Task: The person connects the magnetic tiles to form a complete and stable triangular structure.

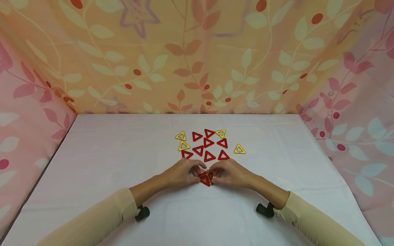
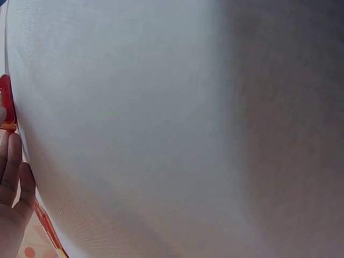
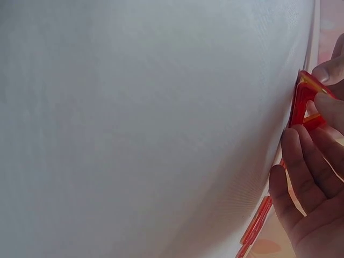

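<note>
Close to the front middle of the table, both hands meet at a small cluster of red and yellow triangle tiles, joined at angles like a small pyramid. My left hand grips its left side with curled fingers and thumb. From the right, my right hand pinches it, the thumb on a red tile's face in the right wrist view. Only the edge of the left wrist view catches the cluster and the left fingers. Fingers partly cover the cluster.
Beyond the hands lie several flat red triangle tiles and several yellow ones, loosely spread on the white tablecloth. Patterned curtains enclose the back and sides. A dark wrist camera is strapped below the right sleeve.
</note>
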The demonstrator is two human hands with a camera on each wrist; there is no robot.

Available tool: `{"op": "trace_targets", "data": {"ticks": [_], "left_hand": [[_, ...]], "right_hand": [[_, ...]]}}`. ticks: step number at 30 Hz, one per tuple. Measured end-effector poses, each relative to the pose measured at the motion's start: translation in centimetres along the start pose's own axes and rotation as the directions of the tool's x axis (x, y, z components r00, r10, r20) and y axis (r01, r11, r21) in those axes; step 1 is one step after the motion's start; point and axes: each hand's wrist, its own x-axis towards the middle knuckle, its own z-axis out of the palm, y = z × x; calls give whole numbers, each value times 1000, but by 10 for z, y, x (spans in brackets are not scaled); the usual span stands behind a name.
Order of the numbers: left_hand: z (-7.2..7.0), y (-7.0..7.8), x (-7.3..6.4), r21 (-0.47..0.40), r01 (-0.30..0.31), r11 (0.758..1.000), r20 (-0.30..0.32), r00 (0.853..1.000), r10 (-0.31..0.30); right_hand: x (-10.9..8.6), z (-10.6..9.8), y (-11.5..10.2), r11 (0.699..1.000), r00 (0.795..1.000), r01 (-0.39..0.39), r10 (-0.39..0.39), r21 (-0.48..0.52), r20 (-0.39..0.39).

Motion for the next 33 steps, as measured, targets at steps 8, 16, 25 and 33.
{"op": "trace_targets", "data": {"ticks": [8, 16, 25, 33], "left_hand": [[0, -3, -1, 6, -6, 1000, 8, 1000, 6], [-4, -2, -1, -30, 26, 999, 53, 998, -25], [-14, -2, 6, -26, 41, 999, -26, 999, -41], [-17, -2, 18, 19, 90, 996, -183, 979, -85]], "right_hand": [[-1, 1, 0, 1000, 1000, 15, -16, 13, 6], [-2, -2, -1, 1000, 1000, 16, -17, -15, -7], [1, -23, 6, 997, 994, -5, -3, -74, -109], [2, -38, 18, 985, 980, -86, 57, -147, -192]]}}
